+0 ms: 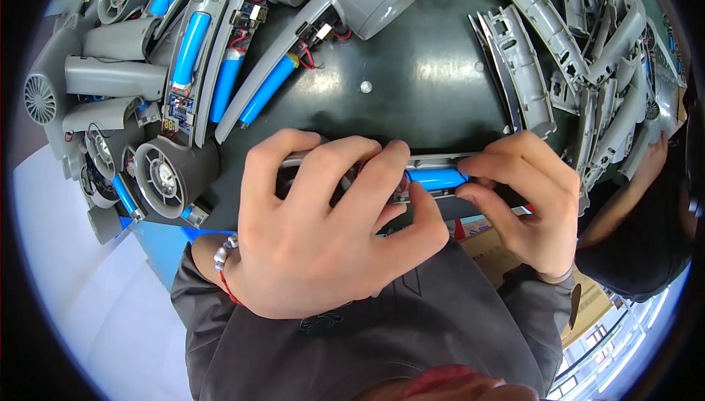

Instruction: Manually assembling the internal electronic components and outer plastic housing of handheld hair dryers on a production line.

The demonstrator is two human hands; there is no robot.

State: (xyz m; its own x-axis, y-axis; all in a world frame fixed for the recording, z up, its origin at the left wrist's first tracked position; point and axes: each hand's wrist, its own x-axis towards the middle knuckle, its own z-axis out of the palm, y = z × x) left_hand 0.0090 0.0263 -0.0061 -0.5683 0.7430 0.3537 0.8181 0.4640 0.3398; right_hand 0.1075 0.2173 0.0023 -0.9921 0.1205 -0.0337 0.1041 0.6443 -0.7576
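Over the near edge of the table, my left hand (330,232) is closed, fingers bent over the left part of a grey handle shell (433,160). A blue cylindrical battery (435,178) lies lengthwise in this shell, with a bit of red wire at its left end. My right hand (536,195) pinches with thumb and forefinger at the battery's right end. Whether a wire or the shell's rim is also between those fingertips cannot be made out. The left palm and fingers hide most of the shell's left portion.
Grey fan housings (165,177) and open handles with blue batteries (192,48) crowd the left and back of the dark green table (411,85). Empty grey handle shells (521,63) pile up on the right. Another person's arm (635,188) is at far right, with a cardboard box (481,250) below.
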